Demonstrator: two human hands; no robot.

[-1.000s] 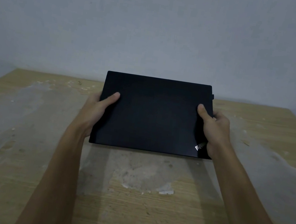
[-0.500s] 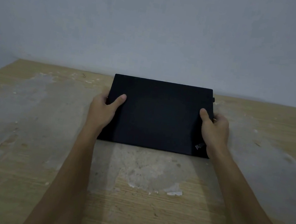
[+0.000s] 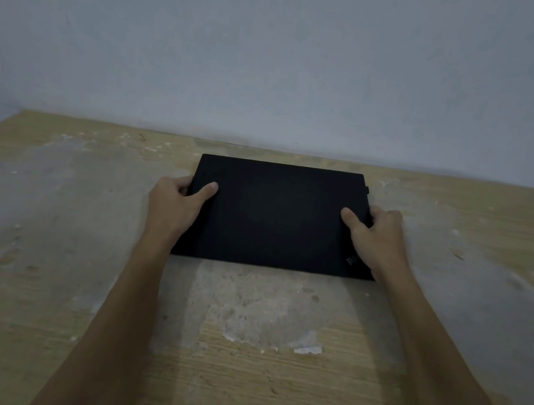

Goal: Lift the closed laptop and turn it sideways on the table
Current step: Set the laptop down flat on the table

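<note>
A closed black laptop [image 3: 277, 214] is seen on the far middle part of a wooden worktop [image 3: 40, 272], its long edges running left to right and its far edge near the grey wall [image 3: 281, 48]. Whether its underside rests fully on the wood or is held just above it cannot be told from this view. The laptop is gripped at both short sides. The left hand [image 3: 176, 199] is closed on the left edge, with the thumb laid on the lid and the fingers curled around the side, out of sight. The right hand [image 3: 375, 234] is closed on the right edge in the same way, thumb on top and fingers wrapped at the side. A small logo [image 3: 351, 260] is visible on the lid at the near right corner, just beside the right wrist, and a small tab [image 3: 367, 190] is seen protruding at the far right corner. Both forearms are stretched forward from the lower edge of the view. The worktop is marked with pale grey patches and white flecks, the largest patch [image 3: 257, 305] lying just nearer than the laptop.
</note>
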